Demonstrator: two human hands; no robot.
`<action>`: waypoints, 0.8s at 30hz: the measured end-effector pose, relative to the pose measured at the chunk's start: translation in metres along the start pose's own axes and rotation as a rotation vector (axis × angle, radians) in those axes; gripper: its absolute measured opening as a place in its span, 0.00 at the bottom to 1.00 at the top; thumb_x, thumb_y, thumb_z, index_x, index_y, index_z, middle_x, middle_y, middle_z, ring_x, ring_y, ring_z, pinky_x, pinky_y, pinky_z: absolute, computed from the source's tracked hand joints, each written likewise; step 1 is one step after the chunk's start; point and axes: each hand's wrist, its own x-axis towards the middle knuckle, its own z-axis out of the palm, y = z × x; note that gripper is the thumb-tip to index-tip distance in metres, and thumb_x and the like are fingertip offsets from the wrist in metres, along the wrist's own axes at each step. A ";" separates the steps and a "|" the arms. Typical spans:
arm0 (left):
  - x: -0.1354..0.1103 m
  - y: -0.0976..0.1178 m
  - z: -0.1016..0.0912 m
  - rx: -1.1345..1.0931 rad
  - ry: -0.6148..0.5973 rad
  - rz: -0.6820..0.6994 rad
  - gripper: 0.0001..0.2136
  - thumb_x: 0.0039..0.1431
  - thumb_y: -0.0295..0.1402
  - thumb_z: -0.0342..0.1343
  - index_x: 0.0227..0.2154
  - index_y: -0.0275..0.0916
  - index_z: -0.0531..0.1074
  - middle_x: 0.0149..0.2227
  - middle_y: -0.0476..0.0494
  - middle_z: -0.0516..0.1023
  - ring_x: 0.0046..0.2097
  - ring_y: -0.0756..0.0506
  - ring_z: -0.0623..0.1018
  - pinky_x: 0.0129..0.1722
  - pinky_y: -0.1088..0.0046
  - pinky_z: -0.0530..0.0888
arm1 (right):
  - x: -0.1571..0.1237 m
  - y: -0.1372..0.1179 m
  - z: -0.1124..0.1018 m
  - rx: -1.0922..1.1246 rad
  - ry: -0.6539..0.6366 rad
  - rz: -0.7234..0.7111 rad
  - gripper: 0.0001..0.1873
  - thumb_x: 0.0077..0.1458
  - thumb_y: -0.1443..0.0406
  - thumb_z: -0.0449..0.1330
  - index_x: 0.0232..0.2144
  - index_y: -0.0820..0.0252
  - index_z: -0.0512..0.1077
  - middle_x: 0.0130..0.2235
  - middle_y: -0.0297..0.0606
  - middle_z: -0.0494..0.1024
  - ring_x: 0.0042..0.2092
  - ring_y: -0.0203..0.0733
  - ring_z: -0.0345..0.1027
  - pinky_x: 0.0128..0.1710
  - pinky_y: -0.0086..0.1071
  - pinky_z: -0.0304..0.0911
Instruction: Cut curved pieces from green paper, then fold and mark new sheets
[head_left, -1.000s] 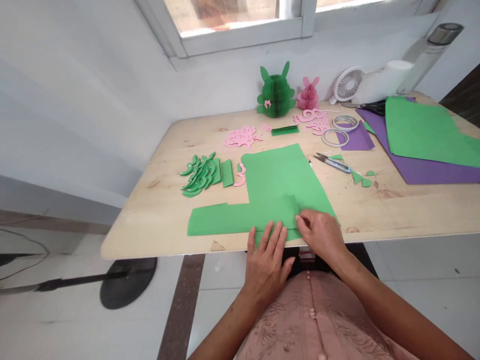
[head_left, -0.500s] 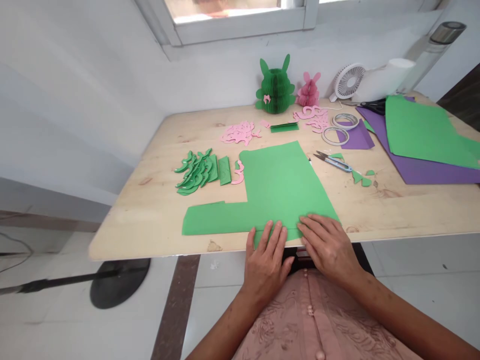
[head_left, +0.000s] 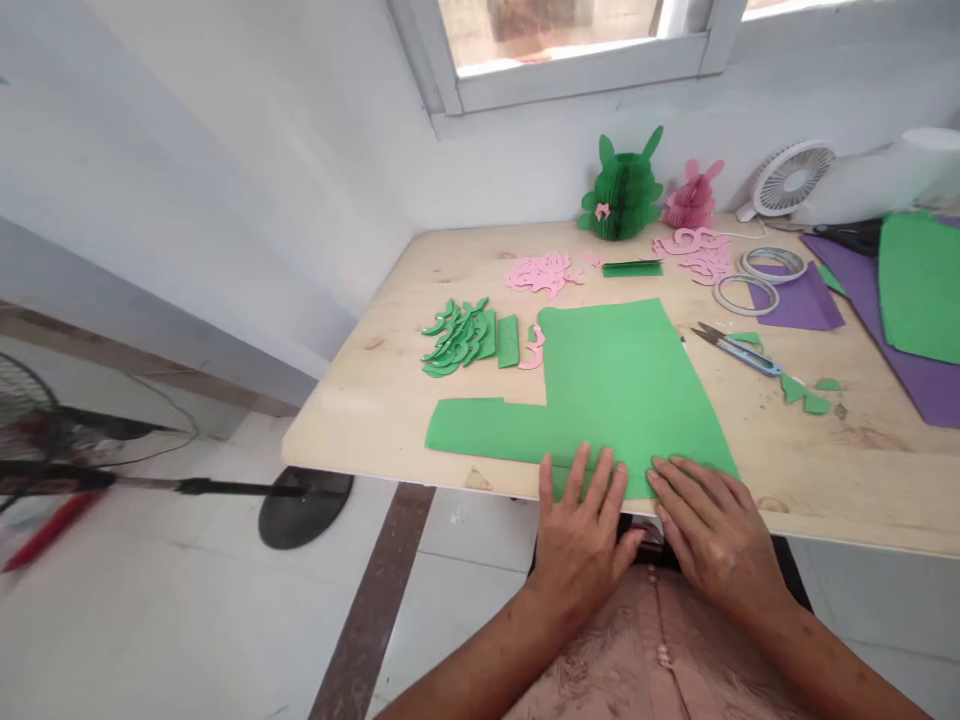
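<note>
A large green sheet of paper [head_left: 619, 375] lies flat at the table's near edge, with a long strip reaching out to its left. Along its near side runs a fold line. My left hand [head_left: 581, 520] presses on that folded edge, fingers stretched out and slightly spread. To the right of it, my right hand [head_left: 712, 515] rests flat on the same edge, its fingers extended close together. Left of the sheet are a pink curved cutout [head_left: 532, 350], a small green rectangle [head_left: 508, 342] and a pile of green curved cutouts [head_left: 457, 338].
Blue-handled thread snips [head_left: 739, 350] and green scraps [head_left: 806, 397] lie to the right. Farther back are tape rolls [head_left: 746, 295], pink cutouts [head_left: 544, 273], a green honeycomb paper figure [head_left: 624, 195], a pink one [head_left: 691, 200] and a small white fan [head_left: 793, 178]. Purple paper [head_left: 930, 385] lies far right.
The head view has turned left, so the table and its things sit farther right, and a floor fan shows at the left. Both hands stay on the green sheet's near edge.
</note>
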 end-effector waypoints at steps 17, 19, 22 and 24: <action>-0.079 -0.172 -0.037 0.186 0.080 -0.428 0.22 0.65 0.39 0.40 0.60 0.46 0.60 0.61 0.40 0.64 0.66 0.36 0.53 0.61 0.46 0.40 | -0.004 0.003 0.005 -0.015 0.037 -0.035 0.18 0.57 0.70 0.56 0.50 0.65 0.70 0.51 0.46 0.75 0.52 0.52 0.65 0.51 0.46 0.57; -0.082 -0.180 -0.039 0.174 0.071 -0.460 0.21 0.64 0.39 0.41 0.59 0.46 0.62 0.62 0.40 0.63 0.66 0.35 0.53 0.61 0.46 0.40 | -0.005 0.003 0.006 -0.017 0.042 -0.035 0.18 0.57 0.70 0.56 0.50 0.65 0.70 0.51 0.46 0.75 0.52 0.52 0.65 0.51 0.46 0.57; -0.082 -0.180 -0.039 0.111 0.096 -0.554 0.22 0.65 0.39 0.39 0.60 0.44 0.61 0.62 0.38 0.61 0.65 0.36 0.55 0.61 0.48 0.46 | -0.005 0.003 0.006 -0.004 0.046 -0.026 0.18 0.57 0.70 0.56 0.50 0.64 0.70 0.50 0.45 0.76 0.53 0.52 0.65 0.51 0.47 0.57; -0.079 -0.176 -0.038 0.061 0.127 -0.599 0.22 0.65 0.38 0.38 0.60 0.42 0.59 0.60 0.36 0.64 0.64 0.37 0.57 0.60 0.49 0.49 | -0.005 0.002 0.006 0.011 0.042 -0.017 0.18 0.57 0.70 0.56 0.50 0.64 0.70 0.50 0.46 0.76 0.53 0.52 0.65 0.51 0.47 0.57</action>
